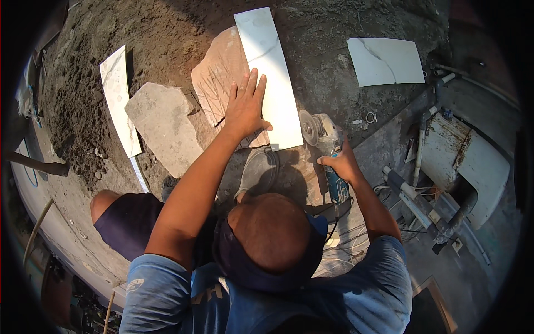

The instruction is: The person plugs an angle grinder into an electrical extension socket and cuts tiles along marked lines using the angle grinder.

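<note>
My left hand [245, 108] lies flat, fingers apart, on the long white tile [281, 97] and the rough pinkish stone slab [214, 69] beneath it. My right hand [342, 161] grips an angle grinder [339, 183] with a teal body and a cable at its back. The grinder's disc [311, 128] is beside the tile's right edge near the lower corner; whether they touch I cannot tell. A sandalled foot [256, 170] is just below the tile.
A grey stone slab [158, 119] and narrow white tile piece [117, 89] lie left on dirt [75, 106]. Another white tile piece [384, 67] lies upper right. A rusty white metal object [484, 172], pipes [411, 197] and tangled cables [359, 245] are at right.
</note>
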`<state>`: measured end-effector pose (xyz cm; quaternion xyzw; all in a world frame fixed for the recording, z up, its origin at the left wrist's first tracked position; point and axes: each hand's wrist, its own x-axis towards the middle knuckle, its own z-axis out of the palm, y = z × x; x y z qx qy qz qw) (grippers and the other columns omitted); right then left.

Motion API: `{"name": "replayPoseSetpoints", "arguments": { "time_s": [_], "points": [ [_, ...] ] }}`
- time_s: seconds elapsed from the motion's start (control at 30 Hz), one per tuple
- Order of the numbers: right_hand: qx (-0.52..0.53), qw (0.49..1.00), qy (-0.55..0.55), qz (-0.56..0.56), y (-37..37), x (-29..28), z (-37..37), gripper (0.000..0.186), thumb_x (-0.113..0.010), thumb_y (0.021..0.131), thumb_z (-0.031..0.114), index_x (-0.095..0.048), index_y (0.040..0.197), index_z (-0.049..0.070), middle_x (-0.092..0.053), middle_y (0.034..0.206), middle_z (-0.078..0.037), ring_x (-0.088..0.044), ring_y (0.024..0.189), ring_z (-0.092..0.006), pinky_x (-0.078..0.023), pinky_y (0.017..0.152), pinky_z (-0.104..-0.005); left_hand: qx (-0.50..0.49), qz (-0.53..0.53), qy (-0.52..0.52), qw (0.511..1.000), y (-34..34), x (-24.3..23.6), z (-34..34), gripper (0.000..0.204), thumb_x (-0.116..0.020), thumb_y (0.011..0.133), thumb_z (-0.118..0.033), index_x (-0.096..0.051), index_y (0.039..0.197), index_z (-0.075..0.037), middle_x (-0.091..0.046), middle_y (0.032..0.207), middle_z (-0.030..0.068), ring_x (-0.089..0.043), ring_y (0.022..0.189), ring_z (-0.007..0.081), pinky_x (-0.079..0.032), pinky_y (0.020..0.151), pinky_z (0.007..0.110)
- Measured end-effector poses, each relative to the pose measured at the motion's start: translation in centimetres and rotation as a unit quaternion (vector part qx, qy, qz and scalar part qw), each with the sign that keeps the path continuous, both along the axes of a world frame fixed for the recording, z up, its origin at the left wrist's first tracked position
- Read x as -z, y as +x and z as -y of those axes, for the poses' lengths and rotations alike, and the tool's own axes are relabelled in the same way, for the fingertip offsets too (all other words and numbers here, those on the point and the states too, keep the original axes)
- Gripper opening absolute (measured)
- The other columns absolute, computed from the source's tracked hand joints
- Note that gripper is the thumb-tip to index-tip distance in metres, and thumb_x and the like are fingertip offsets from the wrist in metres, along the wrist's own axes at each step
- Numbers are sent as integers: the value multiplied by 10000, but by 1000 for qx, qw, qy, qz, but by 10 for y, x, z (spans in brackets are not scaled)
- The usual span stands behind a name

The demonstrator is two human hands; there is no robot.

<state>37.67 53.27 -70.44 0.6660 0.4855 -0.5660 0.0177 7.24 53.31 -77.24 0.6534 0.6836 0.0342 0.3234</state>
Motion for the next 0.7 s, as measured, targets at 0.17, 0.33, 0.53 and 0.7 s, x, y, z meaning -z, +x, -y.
{"name": "replayPoseSetpoints", "arguments": {
  "time_s": [0.17,0.33,0.53,0.7],
  "points": [
    [-2,1000,12,-2,-2,6,-5,1106,-849,614,97,-218,1516,-3,-526,1367,-216,-542,1243,-315,-436,1034,-381,3,-4,-7,1000,1,-1,-1,1352,-935,511,-456,-168,1569,-107,-143,1642,138,-159,1514,310,-176,1222,517],
    [0,1000,7,-5,-18,1,-14,1095,-845,620,90,-217,1512,-7,-522,1365,-217,-541,1242,-307,-440,1031,-384,-9,33,-11,999,-2,0,0,1347,-943,496,-375,-174,1565,-94,-135,1638,162,-138,1514,343,-151,1218,537],
    [1,1000,15,7,-26,2,-26,1097,-844,626,90,-205,1512,-12,-521,1361,-225,-547,1232,-308,-439,1034,-385,-7,32,-6,999,-1,2,0,1362,-939,492,-398,-161,1568,-97,-128,1641,156,-145,1513,339,-151,1219,534],
    [-5,1000,-3,18,-33,9,-38,1127,-854,624,109,-181,1517,-30,-512,1370,-234,-534,1250,-315,-428,1051,-385,-8,30,-3,1000,-2,3,1,1366,-938,492,-404,-156,1570,-98,-124,1642,153,-144,1514,334,-158,1219,528]
  ]
}}
